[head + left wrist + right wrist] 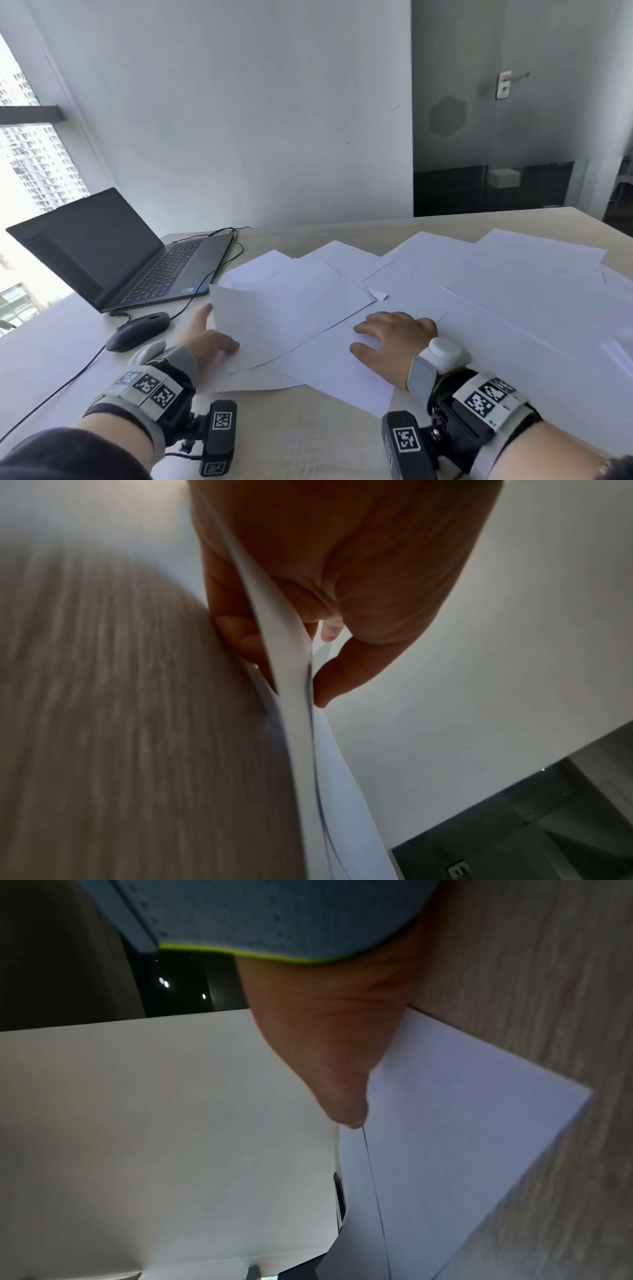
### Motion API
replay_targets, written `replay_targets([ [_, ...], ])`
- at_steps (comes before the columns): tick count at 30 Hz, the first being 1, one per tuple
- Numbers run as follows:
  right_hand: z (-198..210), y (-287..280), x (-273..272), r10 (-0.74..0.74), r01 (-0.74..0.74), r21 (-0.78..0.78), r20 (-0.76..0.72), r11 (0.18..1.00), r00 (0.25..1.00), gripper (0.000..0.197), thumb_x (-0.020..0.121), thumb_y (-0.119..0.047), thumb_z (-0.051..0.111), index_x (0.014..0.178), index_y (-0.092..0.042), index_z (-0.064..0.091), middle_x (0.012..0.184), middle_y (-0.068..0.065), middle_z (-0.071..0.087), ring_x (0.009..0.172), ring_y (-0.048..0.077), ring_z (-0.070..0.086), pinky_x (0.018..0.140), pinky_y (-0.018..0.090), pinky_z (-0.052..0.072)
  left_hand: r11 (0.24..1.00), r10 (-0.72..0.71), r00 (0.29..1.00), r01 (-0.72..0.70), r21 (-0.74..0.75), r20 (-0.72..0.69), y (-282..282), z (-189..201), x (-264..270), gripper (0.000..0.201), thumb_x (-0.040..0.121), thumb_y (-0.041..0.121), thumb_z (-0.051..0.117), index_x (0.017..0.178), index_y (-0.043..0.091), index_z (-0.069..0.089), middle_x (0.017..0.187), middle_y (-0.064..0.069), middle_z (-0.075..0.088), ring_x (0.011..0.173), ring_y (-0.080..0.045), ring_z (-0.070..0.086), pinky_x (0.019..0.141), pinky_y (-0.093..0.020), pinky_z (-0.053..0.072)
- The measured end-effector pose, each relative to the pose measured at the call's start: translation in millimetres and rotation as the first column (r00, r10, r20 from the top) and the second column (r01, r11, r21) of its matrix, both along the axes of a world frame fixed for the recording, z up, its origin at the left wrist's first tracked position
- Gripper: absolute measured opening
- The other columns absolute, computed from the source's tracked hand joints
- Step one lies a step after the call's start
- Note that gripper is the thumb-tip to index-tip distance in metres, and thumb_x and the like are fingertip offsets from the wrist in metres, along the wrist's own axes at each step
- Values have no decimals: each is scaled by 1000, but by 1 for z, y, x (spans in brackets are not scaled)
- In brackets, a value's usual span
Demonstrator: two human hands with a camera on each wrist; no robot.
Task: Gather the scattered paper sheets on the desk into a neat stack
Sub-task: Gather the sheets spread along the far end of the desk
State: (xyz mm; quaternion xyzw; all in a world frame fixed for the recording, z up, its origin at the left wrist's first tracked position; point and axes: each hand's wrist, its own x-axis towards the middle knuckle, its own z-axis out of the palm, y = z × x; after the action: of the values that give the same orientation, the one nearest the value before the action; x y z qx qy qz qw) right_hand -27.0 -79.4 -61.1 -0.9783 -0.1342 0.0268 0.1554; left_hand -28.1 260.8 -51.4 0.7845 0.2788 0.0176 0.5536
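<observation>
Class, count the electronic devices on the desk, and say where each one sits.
2. A laptop stands open at the desk's far left, and a wired mouse lies just in front of it, beside the left hand. The papers may hide others.

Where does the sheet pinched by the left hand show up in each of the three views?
Head: the lifted sheet sits centre-left, held by the left hand.
Left wrist: its edge runs down the middle, between thumb and fingers.
Right wrist: cannot tell.
Shared landmark: the wooden desk.
</observation>
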Motion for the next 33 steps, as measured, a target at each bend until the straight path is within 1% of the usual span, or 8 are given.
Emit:
replay_targets([
  [3, -1, -3, -1, 3, -8, -60, -82, 998, 997, 63, 86, -73, 35, 146, -53, 32, 166, -16, 14, 152, 10, 10, 118, 46, 9, 999, -33, 999, 33, 15, 5, -8, 2, -7, 113, 71, -19, 71, 156, 39, 25, 129, -22, 59, 104, -47, 66, 89, -66, 54],
  [7, 1, -2, -4, 20, -25, -61, -94, 998, 995, 71, 81, -78, 39, 148, -53, 28, 167, -14, 10, 153, 11, 6, 118, 46, 8, 988, -80, 997, 78, 134, 12, -19, 9, -14, 114, 74, -17, 75, 161, 31, 18, 156, -25, 35, 139, -36, 42, 108, -48, 43],
  [12, 1, -3, -3, 9, -10, -20, -68, 1000, 998, 66, 80, -76, 42, 142, -54, 37, 163, -18, 20, 150, 10, 14, 115, 44, 12, 906, -109, 979, 170, 388, -175, -35, 23, -15, 47, 90, 27, 74, 134, 18, 61, 124, -9, 61, 98, -24, 58, 65, -27, 47],
  [14, 1, -3, -4, 4, -5, -10, -72, 1000, 997, 65, 79, -76, 44, 140, -53, 39, 161, -18, 22, 149, 10, 16, 114, 43, 13, 816, -119, 960, 239, 526, -252, -35, 28, -10, 42, 90, 37, 72, 125, 16, 66, 116, -6, 63, 98, -24, 60, 71, -29, 52],
  [17, 3, -4, -4, -11, 12, 19, -35, 1000, 999, 56, 81, -73, 47, 131, -50, 49, 153, -21, 33, 144, 9, 25, 111, 40, 18, 677, -71, 956, 255, 690, -284, -28, 34, 3, 48, 84, 48, 73, 126, 24, 65, 132, -8, 54, 105, -26, 60, 98, -33, 48],
  [22, 5, -3, -4, -22, 24, 42, -58, 999, 998, 54, 71, -77, 52, 114, -44, 49, 153, -17, 31, 148, 9, 17, 113, 45, 16, 750, -98, 936, 294, 592, -339, -17, 26, 26, 85, 73, 62, 77, 144, 24, 50, 142, -6, 58, 126, -28, 56, 112, -40, 40],
  [26, 5, -3, -6, -17, 20, 45, -73, 999, 997, 67, 69, -78, 55, 125, -43, 42, 153, -13, 31, 148, 12, 16, 113, 50, 14, 661, 21, 881, 342, 667, -473, 2, 3, 51, 155, 9, 106, 50, 149, 41, 36, 147, 4, 53, 139, -24, 45, 114, -44, 33],
  [33, 5, -3, -2, 9, -11, -13, -118, 1000, 993, 83, 70, -82, 49, 144, -49, 28, 164, -12, 13, 154, 14, 2, 117, 56, 5, 585, 50, 832, 424, 691, -553, 6, 9, 60, 143, -2, 101, 57, 124, 33, 58, 137, 8, 59, 136, -19, 46, 113, -40, 35],
])
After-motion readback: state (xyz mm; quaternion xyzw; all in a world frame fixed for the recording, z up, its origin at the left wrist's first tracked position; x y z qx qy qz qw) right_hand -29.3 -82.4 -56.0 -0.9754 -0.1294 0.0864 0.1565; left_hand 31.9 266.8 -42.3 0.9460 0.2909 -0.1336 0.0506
